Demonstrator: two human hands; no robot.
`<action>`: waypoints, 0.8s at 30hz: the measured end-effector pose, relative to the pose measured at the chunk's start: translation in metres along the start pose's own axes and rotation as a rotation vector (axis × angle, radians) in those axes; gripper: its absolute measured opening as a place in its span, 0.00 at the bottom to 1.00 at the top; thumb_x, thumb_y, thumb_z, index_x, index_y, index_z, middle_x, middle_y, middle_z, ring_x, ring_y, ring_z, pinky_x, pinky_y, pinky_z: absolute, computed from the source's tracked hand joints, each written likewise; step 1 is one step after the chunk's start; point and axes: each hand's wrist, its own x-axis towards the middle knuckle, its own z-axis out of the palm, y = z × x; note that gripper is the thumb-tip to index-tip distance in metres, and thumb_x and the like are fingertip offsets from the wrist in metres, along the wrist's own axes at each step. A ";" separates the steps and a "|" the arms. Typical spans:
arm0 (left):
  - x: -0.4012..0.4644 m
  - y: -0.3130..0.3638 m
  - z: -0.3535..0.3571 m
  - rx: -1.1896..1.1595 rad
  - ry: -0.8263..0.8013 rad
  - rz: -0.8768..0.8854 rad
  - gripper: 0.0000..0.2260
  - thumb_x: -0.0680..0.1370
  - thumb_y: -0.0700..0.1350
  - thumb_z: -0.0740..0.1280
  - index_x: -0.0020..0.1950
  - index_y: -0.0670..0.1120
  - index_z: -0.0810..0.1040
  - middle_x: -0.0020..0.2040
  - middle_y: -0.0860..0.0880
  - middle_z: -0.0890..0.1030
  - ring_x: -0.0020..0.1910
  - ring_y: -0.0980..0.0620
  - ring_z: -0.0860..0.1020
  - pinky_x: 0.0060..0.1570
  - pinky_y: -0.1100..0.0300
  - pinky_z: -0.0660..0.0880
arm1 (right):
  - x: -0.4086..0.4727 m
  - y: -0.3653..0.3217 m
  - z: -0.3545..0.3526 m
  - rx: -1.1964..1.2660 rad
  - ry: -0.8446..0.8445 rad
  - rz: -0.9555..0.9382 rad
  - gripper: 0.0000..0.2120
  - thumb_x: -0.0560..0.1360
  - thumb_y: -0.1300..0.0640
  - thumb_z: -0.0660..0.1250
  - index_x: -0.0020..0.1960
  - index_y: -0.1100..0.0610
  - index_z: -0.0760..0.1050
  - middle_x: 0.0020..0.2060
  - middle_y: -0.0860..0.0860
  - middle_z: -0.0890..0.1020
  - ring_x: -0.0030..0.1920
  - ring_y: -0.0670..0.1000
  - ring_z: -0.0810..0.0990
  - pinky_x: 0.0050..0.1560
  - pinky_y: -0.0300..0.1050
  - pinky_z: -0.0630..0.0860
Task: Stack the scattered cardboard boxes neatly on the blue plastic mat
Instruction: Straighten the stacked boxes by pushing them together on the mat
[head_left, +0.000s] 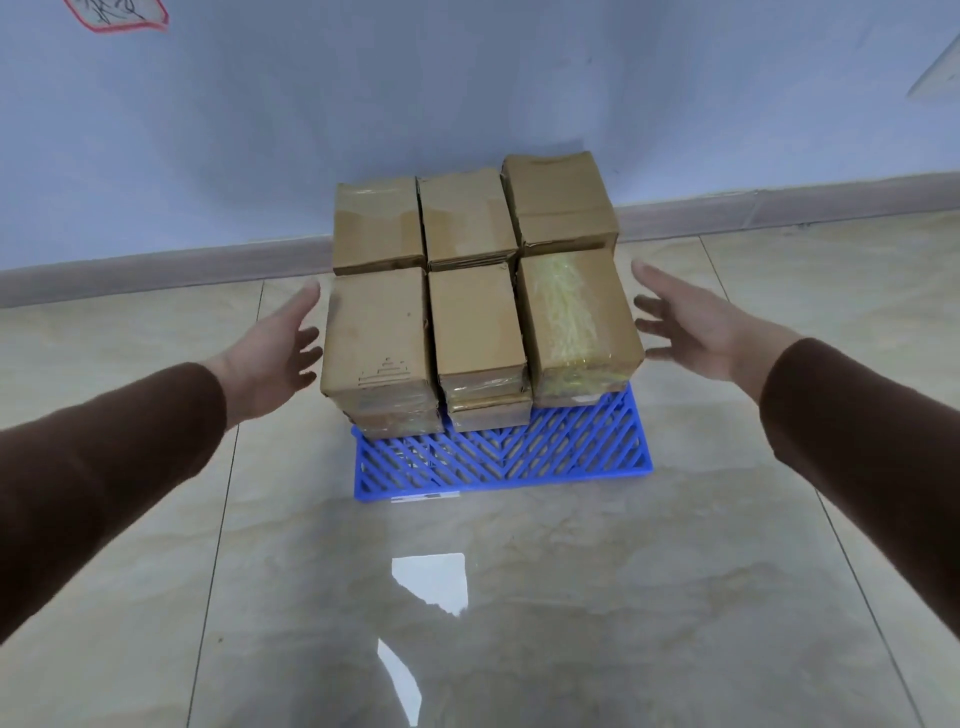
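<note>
Cardboard boxes sat stacked on blue mat; left hand, right hand flanked stack, fingers spread, grasping nothing.

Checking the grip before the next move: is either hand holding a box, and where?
Nothing is held. Left hand and right hand are open beside the boxes.
</note>
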 end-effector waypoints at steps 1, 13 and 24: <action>-0.007 -0.007 0.001 -0.009 -0.026 -0.029 0.52 0.63 0.77 0.68 0.81 0.59 0.53 0.79 0.49 0.64 0.75 0.46 0.66 0.76 0.43 0.57 | -0.007 0.009 0.002 0.007 -0.039 0.019 0.45 0.71 0.28 0.68 0.81 0.42 0.57 0.81 0.51 0.60 0.79 0.55 0.63 0.75 0.65 0.62; -0.040 -0.026 0.052 -0.178 -0.108 -0.104 0.23 0.79 0.66 0.59 0.69 0.55 0.76 0.64 0.51 0.82 0.64 0.50 0.77 0.54 0.50 0.74 | -0.028 0.031 0.047 0.120 -0.073 0.058 0.26 0.78 0.37 0.65 0.69 0.51 0.75 0.60 0.53 0.85 0.63 0.56 0.83 0.67 0.58 0.74; -0.044 -0.028 0.051 -0.243 -0.072 -0.059 0.29 0.78 0.70 0.54 0.74 0.58 0.71 0.69 0.52 0.77 0.68 0.50 0.73 0.53 0.50 0.72 | -0.031 0.035 0.054 0.283 -0.064 0.014 0.41 0.73 0.23 0.56 0.75 0.50 0.69 0.67 0.55 0.81 0.66 0.58 0.81 0.69 0.66 0.71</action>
